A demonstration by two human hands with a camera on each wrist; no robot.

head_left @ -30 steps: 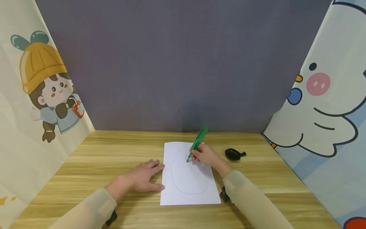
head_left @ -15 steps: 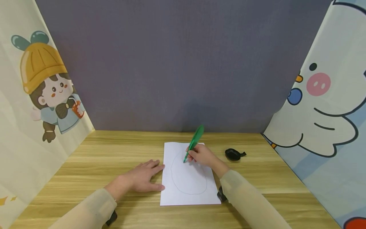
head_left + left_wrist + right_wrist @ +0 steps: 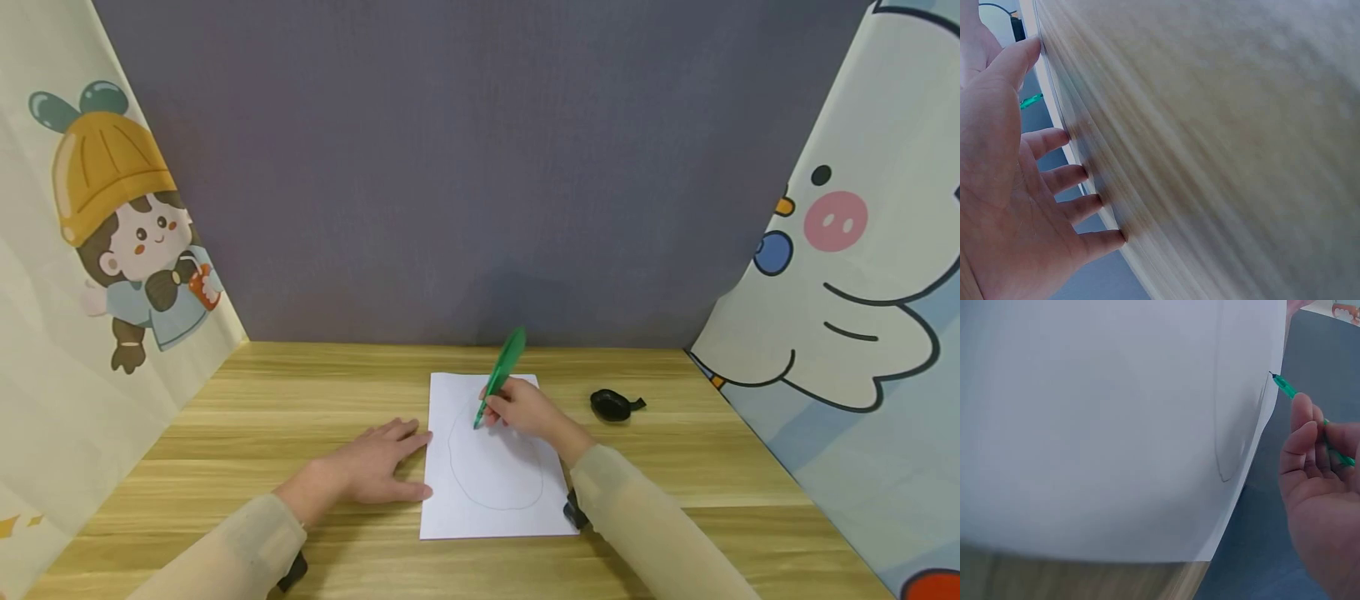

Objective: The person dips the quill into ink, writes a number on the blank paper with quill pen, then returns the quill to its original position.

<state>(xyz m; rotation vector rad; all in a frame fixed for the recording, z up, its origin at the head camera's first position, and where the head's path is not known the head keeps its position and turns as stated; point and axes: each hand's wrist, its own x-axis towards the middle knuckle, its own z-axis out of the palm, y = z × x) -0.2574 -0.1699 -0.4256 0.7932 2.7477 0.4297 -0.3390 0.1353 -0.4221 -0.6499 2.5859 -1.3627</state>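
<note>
A white sheet of paper [image 3: 495,521] lies on the wooden table, with a thin rounded outline [image 3: 498,507] drawn on it. My right hand [image 3: 527,408] is over the upper part of the sheet and pinches a green pen with a leaf-like or feather-like top [image 3: 506,360]. The pen's tip points down at the paper, inside the upper left of the outline. Seen from the right wrist, the dark tip of the pen [image 3: 1284,385] meets the sheet. My left hand [image 3: 375,467] rests flat, fingers spread, thumb and index fingertip at the paper's left edge.
To the right of the sheet lies a small black oval object [image 3: 611,405] with a short tail. A grey panel [image 3: 480,183] rises behind the wooden table [image 3: 300,392]. Printed cartoon sheets [image 3: 900,333] stand at both sides. Black straps or devices [image 3: 575,510] show at the wrists.
My right hand has slid a little to the left across the upper part of the paper with the pen in it. The left hand and the sheet stay where they were.
</note>
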